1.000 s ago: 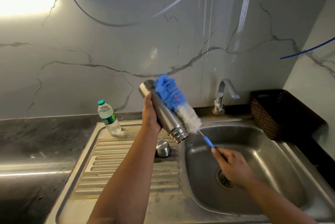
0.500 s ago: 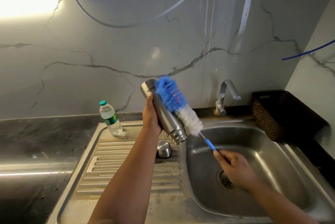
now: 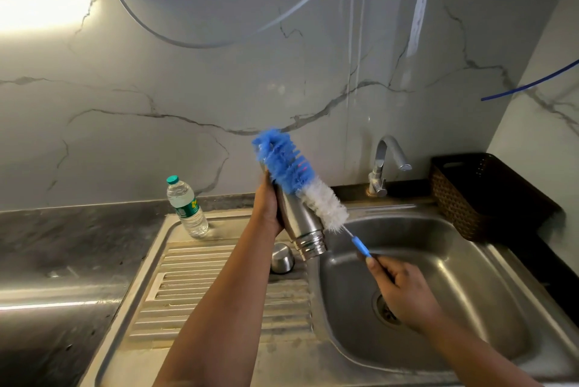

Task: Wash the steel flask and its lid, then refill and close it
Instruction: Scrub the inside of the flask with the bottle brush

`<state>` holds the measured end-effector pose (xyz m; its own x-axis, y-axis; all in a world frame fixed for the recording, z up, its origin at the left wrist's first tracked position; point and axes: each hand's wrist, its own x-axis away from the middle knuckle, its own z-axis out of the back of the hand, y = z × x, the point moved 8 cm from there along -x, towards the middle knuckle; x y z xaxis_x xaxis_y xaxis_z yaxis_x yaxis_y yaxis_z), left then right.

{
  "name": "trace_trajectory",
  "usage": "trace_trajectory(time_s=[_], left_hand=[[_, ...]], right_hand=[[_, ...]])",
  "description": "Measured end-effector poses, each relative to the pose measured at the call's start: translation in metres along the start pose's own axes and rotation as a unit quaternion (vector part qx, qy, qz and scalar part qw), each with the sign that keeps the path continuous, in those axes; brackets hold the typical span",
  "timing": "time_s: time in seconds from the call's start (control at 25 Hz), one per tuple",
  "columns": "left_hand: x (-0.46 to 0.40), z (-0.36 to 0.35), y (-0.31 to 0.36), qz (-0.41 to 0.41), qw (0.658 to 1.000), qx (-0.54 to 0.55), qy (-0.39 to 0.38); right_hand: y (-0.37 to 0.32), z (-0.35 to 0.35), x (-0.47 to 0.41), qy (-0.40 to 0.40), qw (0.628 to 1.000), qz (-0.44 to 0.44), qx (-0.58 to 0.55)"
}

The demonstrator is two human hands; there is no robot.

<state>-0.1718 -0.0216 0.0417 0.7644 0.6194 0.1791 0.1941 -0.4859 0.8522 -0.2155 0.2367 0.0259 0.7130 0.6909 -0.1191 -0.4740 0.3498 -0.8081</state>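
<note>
Two hands at work above a steel sink [image 3: 470, 261]. Left hand [image 3: 266, 211] wrapped round the steel flask [image 3: 297, 217], grip closed on its body, flask tilted with the open mouth down and to the right, over the edge between draining board [image 3: 203, 292] and basin. Right hand [image 3: 404, 289] closed round the handle of a bottle brush [image 3: 300, 180], fingers curled on the blue handle end, hand above the drain [image 3: 387, 308]. Brush bristles, blue at the tip and white nearer the handle, lying along the outer side of the flask, touching it. Flask lid [image 3: 282, 258] standing on the draining board just below the flask mouth, apart from both hands. Small plastic water bottle [image 3: 186, 206] with green cap upright at the far left corner of the draining board, well apart from the flask. Tap [image 3: 388, 164] behind the basin, spout turned right. Dark woven basket [image 3: 463, 202] on the bench to the right of the sink. Marble wall behind.
</note>
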Motion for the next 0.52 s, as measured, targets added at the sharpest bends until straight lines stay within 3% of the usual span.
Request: trace_trajectory(time_s=[0.24, 0.36, 0.52], left_hand=[[0.006, -0.007, -0.007, -0.009, 0.999, 0.012, 0.052], [0.0, 0.012, 0.006, -0.021, 0.997, 0.048, 0.062], [-0.001, 0.018, 0.01, -0.015, 0.995, 0.06, 0.072]], right_hand=[[-0.015, -0.007, -0.028, -0.007, 0.998, -0.027, -0.047], [0.022, -0.007, -0.004, -0.02, 0.998, -0.054, 0.0], [0.043, -0.014, 0.01, -0.042, 0.991, -0.118, -0.04]])
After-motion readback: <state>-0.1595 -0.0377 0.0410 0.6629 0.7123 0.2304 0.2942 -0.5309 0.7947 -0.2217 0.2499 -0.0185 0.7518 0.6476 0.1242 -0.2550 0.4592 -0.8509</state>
